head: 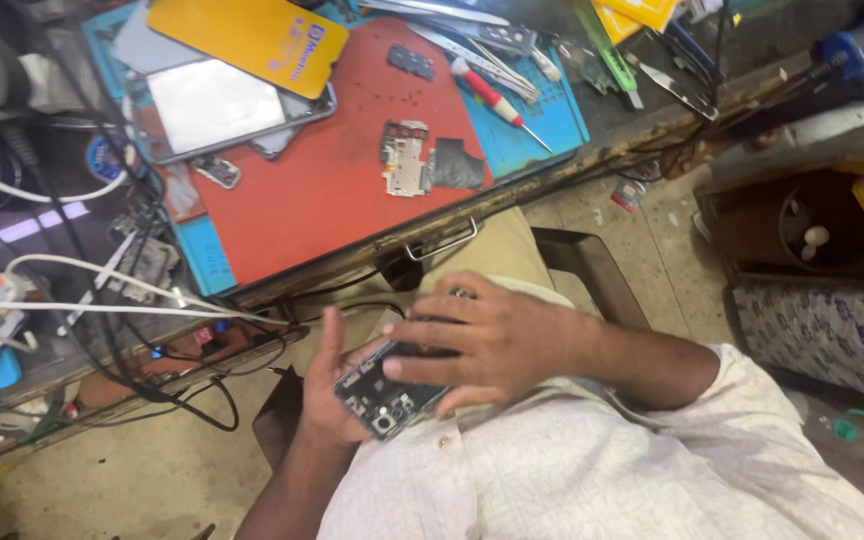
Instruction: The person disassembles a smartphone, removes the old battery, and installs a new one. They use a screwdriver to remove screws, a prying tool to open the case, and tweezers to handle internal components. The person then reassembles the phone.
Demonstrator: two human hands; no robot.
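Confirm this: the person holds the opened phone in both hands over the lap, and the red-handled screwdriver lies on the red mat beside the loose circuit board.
Not quite. The head view shows the red-handled screwdriver lying on the blue mat, not on the red mat. The rest holds: the left hand and right hand hold the opened phone over the lap, and the loose circuit board lies on the red mat.

Cluttered workbench with red mat — dusty concrete floor, daylight.

One red rubber work mat, one yellow flat card, one red-handled screwdriver, one opened dark phone body, two white eggs.
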